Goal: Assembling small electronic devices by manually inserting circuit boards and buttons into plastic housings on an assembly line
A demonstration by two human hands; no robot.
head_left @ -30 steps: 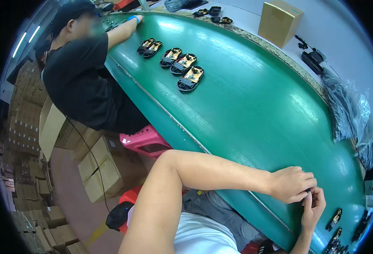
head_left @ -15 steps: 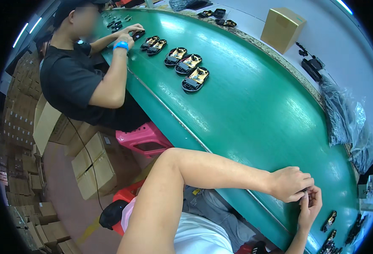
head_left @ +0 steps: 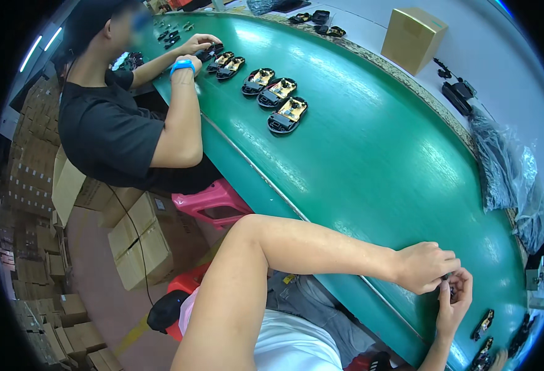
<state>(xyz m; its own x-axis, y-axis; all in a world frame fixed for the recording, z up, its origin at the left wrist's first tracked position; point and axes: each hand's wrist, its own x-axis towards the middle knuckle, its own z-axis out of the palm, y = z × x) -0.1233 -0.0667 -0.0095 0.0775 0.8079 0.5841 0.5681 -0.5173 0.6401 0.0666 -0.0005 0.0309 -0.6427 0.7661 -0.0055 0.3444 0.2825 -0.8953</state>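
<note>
My left hand point(head_left: 427, 268) and my right hand point(head_left: 453, 303) meet over the green bench at the lower right. The fingers of both are closed around a small black part point(head_left: 446, 277). Most of that part is hidden by the fingers, so its exact kind cannot be made out. Close to my right hand, a small black assembly with a tan board point(head_left: 483, 325) lies on the bench. Beside it are more dark parts point(head_left: 482, 354).
Open black computer mouse bases with tan circuit boards point(head_left: 287, 115) stand along the green bench point(head_left: 358, 161). A co-worker point(head_left: 111, 130) sits at the left, handling a black piece. Plastic bags point(head_left: 497, 167) and a carton point(head_left: 414, 40) lie beyond. Blurred fingers point(head_left: 499, 362) show at lower right.
The co-worker's arm has shifted right and the body leans further forward. Blurred fingers have appeared by the dark parts at lower right. My hands have barely moved.
</note>
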